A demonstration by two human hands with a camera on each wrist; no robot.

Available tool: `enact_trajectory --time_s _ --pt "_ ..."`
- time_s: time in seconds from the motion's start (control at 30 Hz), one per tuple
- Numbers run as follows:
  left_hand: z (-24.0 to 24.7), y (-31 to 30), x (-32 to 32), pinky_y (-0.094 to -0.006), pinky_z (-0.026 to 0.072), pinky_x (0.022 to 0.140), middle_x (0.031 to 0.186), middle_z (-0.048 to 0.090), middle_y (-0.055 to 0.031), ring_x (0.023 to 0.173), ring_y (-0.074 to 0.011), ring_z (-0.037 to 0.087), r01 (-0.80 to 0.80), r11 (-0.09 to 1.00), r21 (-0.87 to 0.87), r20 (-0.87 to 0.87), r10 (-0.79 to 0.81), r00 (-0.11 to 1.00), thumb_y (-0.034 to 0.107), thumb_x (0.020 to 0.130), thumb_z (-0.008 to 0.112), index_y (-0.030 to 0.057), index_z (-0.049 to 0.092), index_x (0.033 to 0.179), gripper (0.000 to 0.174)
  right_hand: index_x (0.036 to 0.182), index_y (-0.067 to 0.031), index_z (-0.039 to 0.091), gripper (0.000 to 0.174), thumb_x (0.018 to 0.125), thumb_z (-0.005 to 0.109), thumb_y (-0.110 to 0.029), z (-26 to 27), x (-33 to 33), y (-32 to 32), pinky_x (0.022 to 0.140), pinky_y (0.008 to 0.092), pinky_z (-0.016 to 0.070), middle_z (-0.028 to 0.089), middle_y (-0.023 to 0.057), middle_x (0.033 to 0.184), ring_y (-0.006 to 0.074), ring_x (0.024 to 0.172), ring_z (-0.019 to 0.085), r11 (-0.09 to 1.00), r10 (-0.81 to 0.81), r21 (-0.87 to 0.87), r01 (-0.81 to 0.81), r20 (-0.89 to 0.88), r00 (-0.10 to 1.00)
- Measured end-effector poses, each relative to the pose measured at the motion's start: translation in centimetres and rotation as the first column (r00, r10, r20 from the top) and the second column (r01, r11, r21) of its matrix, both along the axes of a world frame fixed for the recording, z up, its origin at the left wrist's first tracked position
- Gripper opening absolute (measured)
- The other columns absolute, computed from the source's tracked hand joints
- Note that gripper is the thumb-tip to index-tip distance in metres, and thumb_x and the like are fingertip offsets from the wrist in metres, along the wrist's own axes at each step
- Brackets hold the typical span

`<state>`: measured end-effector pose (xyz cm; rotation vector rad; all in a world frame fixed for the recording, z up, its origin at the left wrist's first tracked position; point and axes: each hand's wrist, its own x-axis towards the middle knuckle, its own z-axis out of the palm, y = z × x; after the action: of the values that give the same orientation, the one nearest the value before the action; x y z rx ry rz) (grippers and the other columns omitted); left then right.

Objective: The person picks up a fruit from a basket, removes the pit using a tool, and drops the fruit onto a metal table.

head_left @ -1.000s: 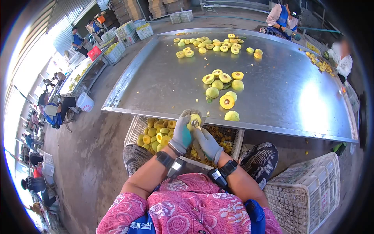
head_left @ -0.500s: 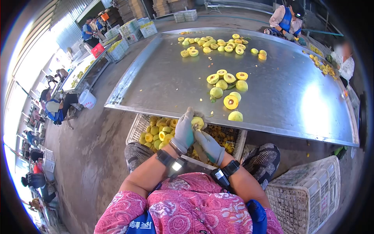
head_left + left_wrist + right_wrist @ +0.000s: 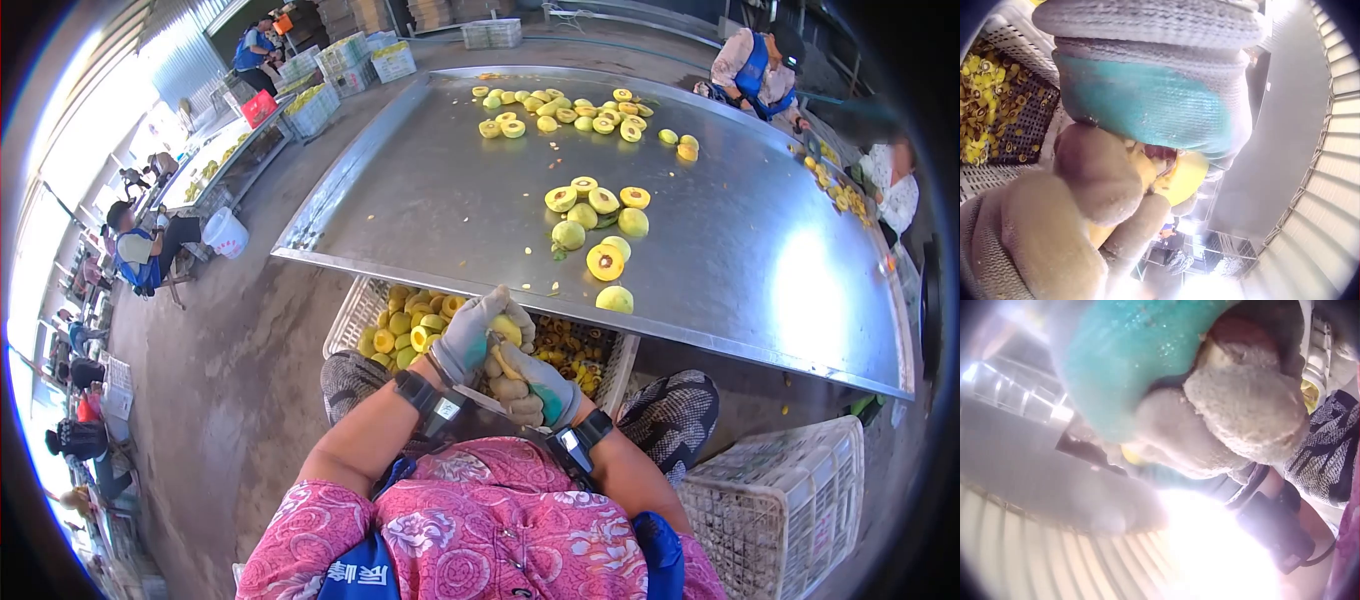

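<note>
In the head view, my gloved left hand (image 3: pixel 470 335) holds a yellow-green fruit (image 3: pixel 507 328) below the metal table's front edge. Just beside it, my gloved right hand (image 3: pixel 537 385) has its fingers curled round a narrow yellowish object (image 3: pixel 503 362), largely hidden. The left wrist view shows the fruit's yellow side (image 3: pixel 1188 178) and a reddish-brown hollow or pit between the two hands. Glove fingers cover most of the contact there. In the right wrist view, the right glove (image 3: pixel 1166 394) fills the upper part, with only a sliver of yellow (image 3: pixel 1130 455) below it.
Under the table edge, a white crate (image 3: pixel 345 320) holds fruit pieces (image 3: pixel 410 325) and, at its right, small dark-and-yellow scraps (image 3: pixel 575 350). Halved fruits (image 3: pixel 605 262) lie on the metal table (image 3: pixel 420 200). A white crate (image 3: pixel 780 490) stands at right. Several people sit or stand around.
My right hand has turned, so its teal palm patch and curled fingers show. The fruit in my left hand is more covered by the fingers. The head view has shifted slightly.
</note>
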<state>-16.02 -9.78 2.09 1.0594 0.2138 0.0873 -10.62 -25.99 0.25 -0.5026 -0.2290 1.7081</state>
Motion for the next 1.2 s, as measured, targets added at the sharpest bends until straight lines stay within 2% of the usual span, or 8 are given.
enact_trajectory --time_s 0.33,0.73,0.8,0.93,0.97,1.03,1.13,1.2 --pt "-2.3 0.6 -1.8 -0.0420 0.0546 0.080 0.086 0.061 -0.0071 0.085 -0.0246 0.062 -0.004 0.780 -0.626 0.022 0.023 0.999 0.053 0.097 0.051 0.0126 0.058 0.085 0.043 0.102 -0.0115 0.051 0.044 0.100 0.042 -0.054 -2.3 -0.9 1.7 0.031 0.0206 0.0225 0.037 -0.0058 0.060 0.0038 0.034 0.028 0.994 0.101 0.070 -0.089 -0.185 0.978" --pt "-4.0 2.7 -2.9 -0.0380 0.0546 0.082 0.090 0.063 -0.0050 0.088 -0.0219 0.063 -0.097 0.610 -0.786 0.194 0.393 0.899 0.041 0.099 0.053 0.0087 0.062 0.092 0.035 0.107 -0.0107 0.051 0.044 0.101 0.040 -0.053 -3.1 -1.3 1.4 0.033 0.0222 0.0242 0.038 -0.0050 0.060 0.0053 0.035 0.029 0.955 0.248 0.245 -0.166 -0.358 0.900" --pt "-4.7 7.7 -4.1 -0.0361 0.0529 0.086 0.096 0.066 -0.0074 0.093 -0.0215 0.064 -0.431 0.883 -0.184 0.050 0.447 0.893 0.031 0.099 0.056 0.0074 0.065 0.101 0.025 0.106 -0.0116 0.051 0.042 0.101 0.041 -0.052 -3.0 -0.1 0.5 0.033 0.0231 0.0246 0.039 -0.0043 0.060 0.0065 0.035 0.029 0.981 0.154 0.150 -0.125 -0.205 0.966" --pt "-0.4 10.0 -1.9 -0.0373 0.0492 0.094 0.110 0.065 -0.0129 0.107 -0.0260 0.061 -0.564 0.388 0.729 0.318 0.538 0.781 0.016 0.092 0.057 0.0024 0.064 0.114 0.026 0.103 -0.0117 0.052 0.037 0.100 0.047 -0.049 -5.2 1.5 -0.6 0.034 0.0257 0.0295 0.041 -0.0024 0.062 0.0086 0.038 0.034 0.955 -0.071 -0.215 0.205 0.505 0.860" --pt "0.1 10.3 -0.8 -0.0377 0.0485 0.095 0.113 0.065 -0.0142 0.110 -0.0276 0.060 -0.537 0.140 0.832 0.427 0.455 0.781 0.014 0.091 0.058 0.0016 0.063 0.115 0.028 0.102 -0.0116 0.052 0.038 0.099 0.049 -0.049 -5.7 2.0 -0.7 0.034 0.0262 0.0300 0.041 -0.0024 0.062 0.0082 0.039 0.035 0.929 -0.048 -0.281 0.242 0.556 0.830" --pt "0.8 8.2 3.0 -0.0389 0.0470 0.098 0.120 0.062 -0.0170 0.115 -0.0314 0.058 -0.400 0.144 0.905 0.326 0.367 0.871 0.018 0.088 0.061 0.0010 0.060 0.121 0.038 0.106 -0.0069 0.053 0.046 0.096 0.049 -0.052 -6.6 3.3 -1.0 0.044 0.0370 0.0451 0.056 0.0068 0.066 0.0213 0.047 0.054 0.895 0.013 -0.332 0.297 0.685 0.728" --pt "1.5 3.6 8.8 -0.0414 0.0443 0.101 0.126 0.058 -0.0204 0.119 -0.0363 0.055 -0.216 0.083 0.973 0.200 0.170 0.965 0.029 0.083 0.066 0.0035 0.053 0.131 0.056 0.114 -0.0013 0.054 0.055 0.095 0.047 -0.053 -12.3 4.1 -1.8 0.069 0.0455 0.0535 0.069 0.0203 0.091 0.0396 0.074 0.067 0.845 0.150 -0.115 0.522 0.988 -0.025" --pt "0.8 1.2 12.7 -0.0425 0.0436 0.102 0.130 0.056 -0.0211 0.121 -0.0372 0.054 -0.100 0.060 0.993 0.096 0.071 0.993 0.034 0.084 0.066 0.0072 0.044 0.140 0.066 0.131 0.0005 0.054 0.070 0.094 0.040 -0.057 -9.9 4.0 -2.8 0.101 0.0428 0.0438 0.060 0.0277 0.124 0.0411 0.118 0.057 0.810 0.583 -0.573 0.127 0.809 -0.072"
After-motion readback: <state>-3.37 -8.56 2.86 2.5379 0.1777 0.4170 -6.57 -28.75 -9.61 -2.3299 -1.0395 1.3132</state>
